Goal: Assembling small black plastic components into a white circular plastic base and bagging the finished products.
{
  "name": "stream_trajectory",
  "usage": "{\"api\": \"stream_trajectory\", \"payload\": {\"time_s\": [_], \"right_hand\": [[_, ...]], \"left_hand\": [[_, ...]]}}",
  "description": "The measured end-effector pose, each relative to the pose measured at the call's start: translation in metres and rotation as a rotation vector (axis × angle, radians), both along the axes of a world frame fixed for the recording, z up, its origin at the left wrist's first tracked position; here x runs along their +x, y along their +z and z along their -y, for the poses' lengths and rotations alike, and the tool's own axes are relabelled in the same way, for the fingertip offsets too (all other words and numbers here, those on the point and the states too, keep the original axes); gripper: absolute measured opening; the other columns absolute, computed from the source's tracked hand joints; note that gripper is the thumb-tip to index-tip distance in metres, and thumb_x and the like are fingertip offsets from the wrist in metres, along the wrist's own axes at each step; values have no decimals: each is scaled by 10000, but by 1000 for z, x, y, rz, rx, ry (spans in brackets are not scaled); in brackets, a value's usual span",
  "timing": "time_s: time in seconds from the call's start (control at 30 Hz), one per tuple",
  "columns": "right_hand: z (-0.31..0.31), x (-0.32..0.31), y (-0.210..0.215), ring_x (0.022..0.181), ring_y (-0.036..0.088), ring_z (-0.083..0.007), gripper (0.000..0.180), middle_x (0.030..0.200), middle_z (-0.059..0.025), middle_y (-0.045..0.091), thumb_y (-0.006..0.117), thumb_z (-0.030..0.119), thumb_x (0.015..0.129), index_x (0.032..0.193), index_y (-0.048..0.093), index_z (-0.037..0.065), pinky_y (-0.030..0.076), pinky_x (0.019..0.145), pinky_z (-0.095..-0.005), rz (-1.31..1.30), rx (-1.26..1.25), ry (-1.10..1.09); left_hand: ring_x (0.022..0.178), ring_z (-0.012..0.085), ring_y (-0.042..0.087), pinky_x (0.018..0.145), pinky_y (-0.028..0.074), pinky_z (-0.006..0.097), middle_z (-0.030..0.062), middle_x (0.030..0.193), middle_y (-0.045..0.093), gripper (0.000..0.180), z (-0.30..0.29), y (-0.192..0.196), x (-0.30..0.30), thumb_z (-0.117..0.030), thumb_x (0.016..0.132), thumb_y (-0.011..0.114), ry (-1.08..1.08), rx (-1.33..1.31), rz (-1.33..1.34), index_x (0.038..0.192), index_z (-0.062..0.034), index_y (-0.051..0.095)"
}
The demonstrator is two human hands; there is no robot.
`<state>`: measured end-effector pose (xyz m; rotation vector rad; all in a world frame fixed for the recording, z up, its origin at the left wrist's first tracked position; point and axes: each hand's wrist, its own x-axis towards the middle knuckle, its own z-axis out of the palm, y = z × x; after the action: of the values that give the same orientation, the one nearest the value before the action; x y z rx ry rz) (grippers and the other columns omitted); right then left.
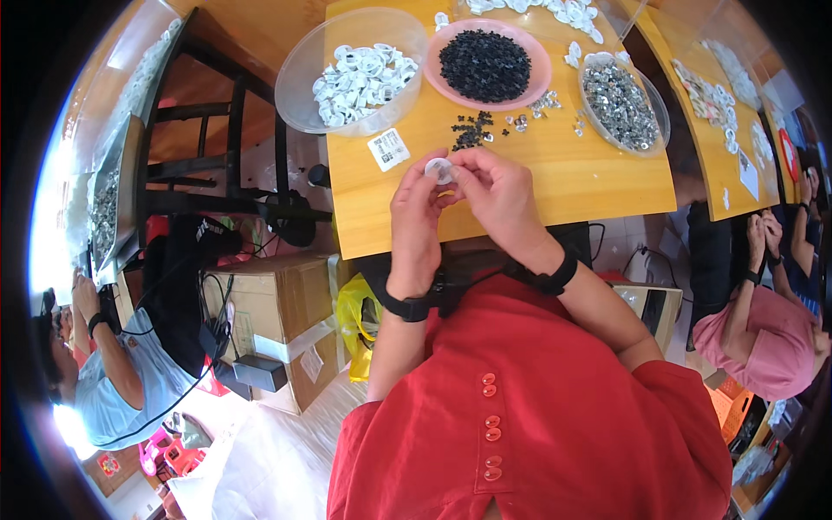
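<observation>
White round plastic piece point(439, 171) sits pinched in the fingertips of both your hands, on the near side of the pink round plastic bowl point(542, 74). Your left hand point(418, 204) grasps its left side; your right hand point(503, 186) grasps its right edge with curled fingers. Beneath them is the yellow wooden table point(598, 195). Farther out, a white square paper label point(387, 150) lies left of the bowl's near side, and loose small black cross-shaped parts point(471, 134) lie just in front of the bowl. Right of it stands a clear round plastic container point(661, 117) of shiny silvery parts point(618, 104); left of it, a large translucent plastic tub point(296, 87) holds white plastic pieces point(364, 82). Inside the bowl is a heap of black parts point(485, 65).
</observation>
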<state>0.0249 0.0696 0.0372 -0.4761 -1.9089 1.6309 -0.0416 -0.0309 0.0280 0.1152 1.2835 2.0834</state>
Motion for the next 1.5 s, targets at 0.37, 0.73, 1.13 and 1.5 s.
{"api": "stream_trajectory", "payload": {"time_s": [0.37, 0.73, 1.13, 1.5], "right_hand": [[-59, 17, -9, 649, 596, -103, 155, 800, -37, 660, 635, 103, 861, 968, 662, -6, 482, 605, -228, 311, -150, 172], [-105, 0, -39, 793, 625, -356, 113, 860, -187, 640, 633, 87, 779, 863, 682, 30, 490, 702, -449, 447, 845, -26], [-84, 10, -3, 726, 628, -268, 124, 831, -109, 638, 652, 87, 798, 909, 691, 46, 492, 630, -348, 162, 519, 100], [-89, 24, 12, 760, 617, -229, 137, 871, -45, 631, 644, 101, 780, 911, 685, 98, 491, 646, -314, -69, 888, 223]], "left_hand": [[894, 111, 583, 825, 480, 244, 47, 1057, 607, 341, 7, -34, -15, -168, 956, 520, -267, 253, 233, 1264, -24, 497], [841, 112, 555, 751, 479, 245, 40, 996, 575, 344, 6, -44, -17, -204, 958, 516, -221, 277, 268, 1262, -49, 470], [649, 70, 480, 577, 387, 194, -23, 793, 546, 201, -21, -15, -3, -248, 943, 542, -282, -4, 191, 1043, -80, 590], [741, 44, 537, 611, 414, 191, -45, 829, 587, 115, -28, -6, 5, -201, 925, 582, -265, 28, 221, 986, -110, 613]]}}
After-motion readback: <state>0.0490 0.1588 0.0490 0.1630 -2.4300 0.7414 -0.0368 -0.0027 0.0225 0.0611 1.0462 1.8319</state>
